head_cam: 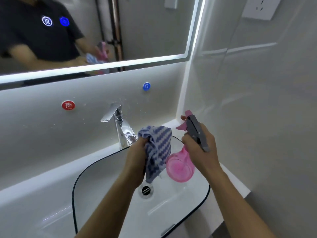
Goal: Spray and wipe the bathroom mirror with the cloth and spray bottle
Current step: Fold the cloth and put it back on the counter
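Observation:
My left hand grips a blue-and-white striped cloth that hangs down over the sink. My right hand holds a pink spray bottle by its neck, with the grey-and-pink spray head above my fingers and its nozzle pointing left toward the cloth. Both are held low over the basin, close together. The lit-edged mirror fills the upper left and reflects a person in a dark shirt with the cloth and bottle.
A white sink with a black rim and a drain lies below my hands. A chrome tap stands behind the cloth. Red hot and blue cold stickers mark the backsplash. A wall socket sits upper right.

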Available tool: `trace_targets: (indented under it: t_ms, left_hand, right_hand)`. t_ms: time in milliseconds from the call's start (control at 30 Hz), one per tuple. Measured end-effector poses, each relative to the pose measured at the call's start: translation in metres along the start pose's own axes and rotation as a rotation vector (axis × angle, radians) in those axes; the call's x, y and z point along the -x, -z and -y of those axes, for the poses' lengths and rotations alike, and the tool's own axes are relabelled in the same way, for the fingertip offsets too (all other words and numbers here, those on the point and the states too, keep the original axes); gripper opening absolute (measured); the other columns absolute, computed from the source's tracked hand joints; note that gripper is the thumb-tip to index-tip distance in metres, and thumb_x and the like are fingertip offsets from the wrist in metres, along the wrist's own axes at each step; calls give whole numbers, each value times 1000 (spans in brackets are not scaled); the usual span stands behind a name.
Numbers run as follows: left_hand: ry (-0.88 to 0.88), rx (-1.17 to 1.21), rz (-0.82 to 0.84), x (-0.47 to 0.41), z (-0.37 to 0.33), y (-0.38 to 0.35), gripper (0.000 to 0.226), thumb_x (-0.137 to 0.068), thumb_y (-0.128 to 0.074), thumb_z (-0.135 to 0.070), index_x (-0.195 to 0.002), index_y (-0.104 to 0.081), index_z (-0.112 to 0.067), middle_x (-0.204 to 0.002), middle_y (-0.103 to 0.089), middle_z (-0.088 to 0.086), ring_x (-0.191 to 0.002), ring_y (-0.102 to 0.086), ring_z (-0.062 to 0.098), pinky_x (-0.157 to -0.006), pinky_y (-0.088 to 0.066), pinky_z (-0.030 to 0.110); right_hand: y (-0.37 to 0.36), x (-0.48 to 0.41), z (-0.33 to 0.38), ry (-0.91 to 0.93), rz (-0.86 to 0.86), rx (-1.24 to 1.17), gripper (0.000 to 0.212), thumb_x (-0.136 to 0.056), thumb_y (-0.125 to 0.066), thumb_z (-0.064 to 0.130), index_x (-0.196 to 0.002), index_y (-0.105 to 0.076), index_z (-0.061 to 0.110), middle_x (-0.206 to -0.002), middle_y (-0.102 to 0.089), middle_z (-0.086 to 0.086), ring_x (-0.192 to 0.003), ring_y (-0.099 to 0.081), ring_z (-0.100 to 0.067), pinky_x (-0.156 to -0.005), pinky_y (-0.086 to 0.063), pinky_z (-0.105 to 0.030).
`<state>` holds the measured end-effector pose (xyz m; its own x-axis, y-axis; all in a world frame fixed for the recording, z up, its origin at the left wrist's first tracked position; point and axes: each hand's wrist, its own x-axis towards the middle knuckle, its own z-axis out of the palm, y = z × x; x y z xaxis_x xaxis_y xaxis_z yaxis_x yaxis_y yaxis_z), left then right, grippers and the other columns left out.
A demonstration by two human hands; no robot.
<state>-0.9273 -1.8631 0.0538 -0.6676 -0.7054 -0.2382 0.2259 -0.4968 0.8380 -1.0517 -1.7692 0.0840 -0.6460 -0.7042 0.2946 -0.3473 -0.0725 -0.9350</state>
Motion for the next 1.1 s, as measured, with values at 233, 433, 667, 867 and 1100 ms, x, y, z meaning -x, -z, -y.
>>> trace_targets:
  t_ms: [233, 433, 667, 867, 1100]
  left_hand:
    - [23, 90, -122, -52, 46, -70, 38, -98, -37, -31, -80, -67, -16, -65, -74, -3, -59, -70, 9, -48, -53, 20]
    - [118, 114, -81, -83, 96, -96, 36, -87, -48, -34, -76, -77, -16, -84, -74, 4, -74, -72, 17, -59, -56, 28]
    - [182, 224, -117, -93, 124, -94, 35, -87, -50, -32, -106, -70, -10, -118, -67, 13, -105, -65, 28, -79, -55, 40]
    - [211, 205, -38, -93, 116, -92, 35, -82, -49, -30, -98, -75, -13, -113, -69, 12, -102, -66, 27, -76, -57, 37]
    - [212, 95, -60, -85, 100, -102, 32, -88, -51, -24, -104, -66, -1, -94, -72, 16, -82, -71, 28, -64, -57, 34]
  right_hand:
    - [89, -38, -67, 111, 35, 166, 30, -75, -52, 19, -71, -59, 48, -56, -57, 22, -49, -51, 1, -50, -37, -8]
    - [146, -52, -152, 84, -55, 169, 33, -79, -67, 26, -108, -67, 11, -66, -58, 17, -60, -57, 0, -58, -45, -13]
    - [145, -38, -225, -209, -30, 162, 35, -63, -67, 53, -84, -67, 25, -69, -63, 7, -67, -61, -5, -62, -49, -20]
    - [134, -10, -256, -331, -4, 217, 47, -58, -72, 46, -96, -65, 19, -75, -61, 5, -72, -59, -16, -65, -47, -19]
    - [146, 12, -247, -556, -49, 311, 97, -52, -84, 44, -132, -36, 18, -119, -42, 5, -85, -54, -14, -65, -43, -25]
